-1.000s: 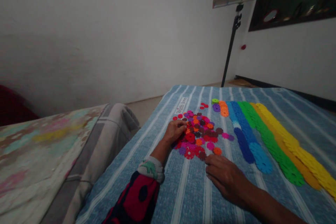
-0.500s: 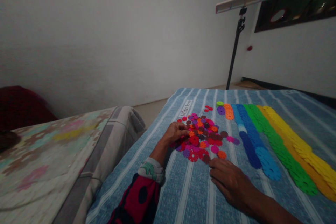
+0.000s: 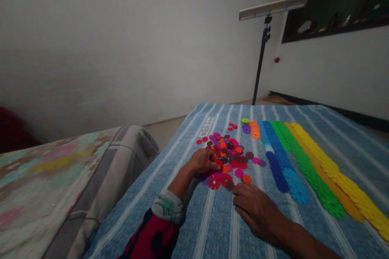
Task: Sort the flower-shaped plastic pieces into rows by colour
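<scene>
A loose pile of flower-shaped plastic discs (image 3: 238, 149) in red, pink, orange, purple and brown lies on the blue striped cloth (image 3: 194, 220). My left hand (image 3: 202, 161) reaches over the pile's left side, its fingers curled together at the red discs. Whatever is between those fingertips is hidden. Just off the pile's near edge rests my right hand (image 3: 257, 208), fingers bent and pressed together, tips beside a brown disc (image 3: 229, 185). I cannot make out what it holds, if anything.
Overlapping rows of discs run along the right: dark blue (image 3: 277, 172), light blue (image 3: 295, 186), green (image 3: 310, 170), amber (image 3: 352, 206) and yellow (image 3: 331, 164). Short orange (image 3: 255, 129) and purple (image 3: 246, 128) stacks sit farther back. A patterned bed (image 3: 60, 178) stands left; a lamp stand (image 3: 259, 60) rises behind.
My left hand has shifted right and nearer to me across the pile. My right hand stays at the near edge. The whole view has swung slightly to the right.
</scene>
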A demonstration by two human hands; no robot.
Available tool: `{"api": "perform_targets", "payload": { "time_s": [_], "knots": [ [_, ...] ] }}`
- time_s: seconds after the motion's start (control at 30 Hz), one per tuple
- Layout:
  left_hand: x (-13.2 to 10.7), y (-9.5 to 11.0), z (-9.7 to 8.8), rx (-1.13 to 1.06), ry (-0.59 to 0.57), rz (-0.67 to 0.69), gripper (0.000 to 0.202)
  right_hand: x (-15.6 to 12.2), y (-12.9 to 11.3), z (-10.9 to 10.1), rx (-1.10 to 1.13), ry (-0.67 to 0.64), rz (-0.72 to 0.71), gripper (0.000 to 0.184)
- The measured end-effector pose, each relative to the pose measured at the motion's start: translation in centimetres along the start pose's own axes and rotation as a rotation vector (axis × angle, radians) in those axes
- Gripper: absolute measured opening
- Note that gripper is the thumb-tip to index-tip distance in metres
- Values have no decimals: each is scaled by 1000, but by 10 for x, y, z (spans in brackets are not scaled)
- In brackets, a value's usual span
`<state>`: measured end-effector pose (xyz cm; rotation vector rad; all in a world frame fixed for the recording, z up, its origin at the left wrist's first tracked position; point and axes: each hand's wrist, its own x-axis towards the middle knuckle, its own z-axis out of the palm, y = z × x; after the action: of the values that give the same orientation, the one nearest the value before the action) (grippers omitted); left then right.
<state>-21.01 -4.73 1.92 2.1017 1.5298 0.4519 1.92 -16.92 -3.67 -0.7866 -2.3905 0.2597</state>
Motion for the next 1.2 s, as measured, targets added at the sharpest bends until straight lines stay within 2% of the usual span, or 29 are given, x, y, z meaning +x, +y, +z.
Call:
{"api": "perform_targets", "payload": {
  "time_s": [0.27, 0.4, 0.53, 0.63, 0.73, 0.9, 1.2],
  "knots": [
    [4, -13, 4, -415, 42, -31, 33, 1, 0, 1, -4, 2, -5, 16],
    [5, -21, -3, -571, 142, -73, 34, 1, 0, 1, -5, 11, 5, 19],
    [7, -32, -9, -639, 296, -82, 29, 1, 1, 2, 8, 12, -3, 17],
    [8, -38, -8, -653, 403, -103, 27, 0, 2, 3, 1, 0, 6, 16],
    [9, -42, -6, -655, 456, -111, 27, -2, 2, 2, -2, 0, 1, 15],
    [11, -52, -5, -588, 514, -133, 29, -2, 1, 1, 9, -2, -2, 17],
    [13, -66, -4, -300, 564, -166, 26, -1, 1, 0, 8, -3, -14, 18]
  ]
}}
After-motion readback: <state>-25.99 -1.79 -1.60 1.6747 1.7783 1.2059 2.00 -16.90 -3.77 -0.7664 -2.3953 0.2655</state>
